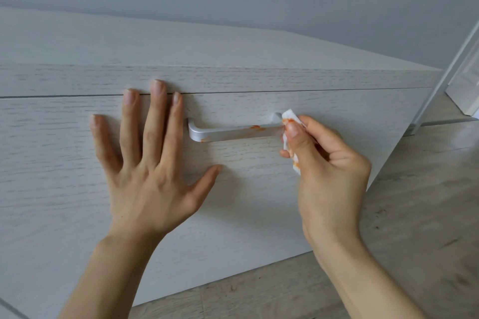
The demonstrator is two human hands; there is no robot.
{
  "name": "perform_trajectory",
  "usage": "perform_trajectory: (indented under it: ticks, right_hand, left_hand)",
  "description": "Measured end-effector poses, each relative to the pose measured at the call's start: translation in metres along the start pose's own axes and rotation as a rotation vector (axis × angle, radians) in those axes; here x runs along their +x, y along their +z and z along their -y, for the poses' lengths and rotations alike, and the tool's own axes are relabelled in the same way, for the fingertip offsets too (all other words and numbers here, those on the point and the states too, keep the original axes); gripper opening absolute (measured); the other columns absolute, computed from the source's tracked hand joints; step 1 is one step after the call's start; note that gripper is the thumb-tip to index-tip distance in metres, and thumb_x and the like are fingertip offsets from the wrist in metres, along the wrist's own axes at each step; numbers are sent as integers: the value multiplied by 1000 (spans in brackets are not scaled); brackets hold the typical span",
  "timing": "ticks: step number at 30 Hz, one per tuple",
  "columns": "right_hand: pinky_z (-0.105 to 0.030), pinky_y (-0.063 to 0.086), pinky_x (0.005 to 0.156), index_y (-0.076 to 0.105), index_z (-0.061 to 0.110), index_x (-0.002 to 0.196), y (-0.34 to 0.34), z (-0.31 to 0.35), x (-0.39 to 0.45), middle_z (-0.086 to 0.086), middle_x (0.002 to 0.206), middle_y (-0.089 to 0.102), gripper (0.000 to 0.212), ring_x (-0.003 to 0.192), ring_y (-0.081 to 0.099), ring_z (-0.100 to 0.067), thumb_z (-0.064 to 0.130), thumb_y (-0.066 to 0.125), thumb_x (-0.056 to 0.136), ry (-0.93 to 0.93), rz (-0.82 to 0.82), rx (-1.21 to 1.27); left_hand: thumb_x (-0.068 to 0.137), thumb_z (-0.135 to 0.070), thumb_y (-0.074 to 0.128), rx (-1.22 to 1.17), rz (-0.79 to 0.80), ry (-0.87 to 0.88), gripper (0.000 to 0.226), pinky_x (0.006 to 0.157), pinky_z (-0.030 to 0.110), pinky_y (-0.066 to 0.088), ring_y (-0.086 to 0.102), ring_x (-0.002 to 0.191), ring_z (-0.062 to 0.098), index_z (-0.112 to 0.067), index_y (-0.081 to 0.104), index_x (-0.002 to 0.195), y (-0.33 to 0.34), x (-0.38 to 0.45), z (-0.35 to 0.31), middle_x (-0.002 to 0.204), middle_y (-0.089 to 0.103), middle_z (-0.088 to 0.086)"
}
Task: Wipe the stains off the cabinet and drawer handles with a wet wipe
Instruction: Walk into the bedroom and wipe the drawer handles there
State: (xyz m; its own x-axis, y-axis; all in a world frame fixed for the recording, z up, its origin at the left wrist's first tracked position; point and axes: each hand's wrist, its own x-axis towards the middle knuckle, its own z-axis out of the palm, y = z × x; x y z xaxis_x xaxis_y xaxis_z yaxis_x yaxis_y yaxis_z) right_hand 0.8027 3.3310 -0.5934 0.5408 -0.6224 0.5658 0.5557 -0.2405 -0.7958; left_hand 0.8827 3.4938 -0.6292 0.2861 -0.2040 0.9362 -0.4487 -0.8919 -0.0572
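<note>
A silver bar handle (228, 133) is fixed to the pale wood-grain drawer front (64, 202). Orange stains streak the handle's right half. My right hand (329, 168) pinches a folded white wet wipe (290, 122) against the handle's right end; the wipe carries orange smears. My left hand (147, 163) lies flat on the drawer front just left of the handle, fingers spread and straight, fingertips at the gap below the cabinet top.
The cabinet top (181, 44) runs above the drawer, with a grey wall behind. Light wood-look floor (414, 215) lies to the right and below. A white frame (453, 67) leans at the far right edge.
</note>
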Motion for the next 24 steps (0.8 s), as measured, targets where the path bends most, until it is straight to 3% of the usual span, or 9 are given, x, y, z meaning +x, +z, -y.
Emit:
perform_trajectory:
  ticks: [5,11,15,20,24]
  right_hand:
    - [-16,49,60,74,29,79,-3,2,4,11,60,64,14,58,57,-2,18,68,84,67,18,46]
    - [-14,48,60,73,23,84,-3,6,7,10,64,67,13,63,60,-5,12,66,85,85,12,107]
    - [-9,45,63,73,24,85,-2,7,-2,14,64,66,13,62,58,1,13,66,86,1,27,23]
    - [-12,46,67,73,29,84,1,7,-2,9,75,70,14,69,64,-2,16,68,85,-35,-18,-36]
    - [-12,47,64,73,20,86,1,5,3,9,66,68,10,62,61,-2,11,68,85,32,-36,50]
  left_hand:
    - [83,-66,49,20,-13,7,96,115,46,-10,-6,146,22,-12,9,153,2,0,0,157,4,5]
    - [83,-66,48,19,-13,-6,96,115,45,-11,-6,146,21,-11,12,152,2,0,0,157,5,5]
    - [83,-66,48,23,-14,-8,95,115,45,-11,-7,146,20,-11,13,152,2,0,0,156,5,5]
    - [83,-66,48,-8,-18,-14,94,114,47,-8,-9,146,18,-14,12,152,3,0,-2,156,6,4]
    - [83,-66,49,5,-24,-11,96,115,46,-10,-7,146,19,-13,10,152,2,-1,-1,156,7,5]
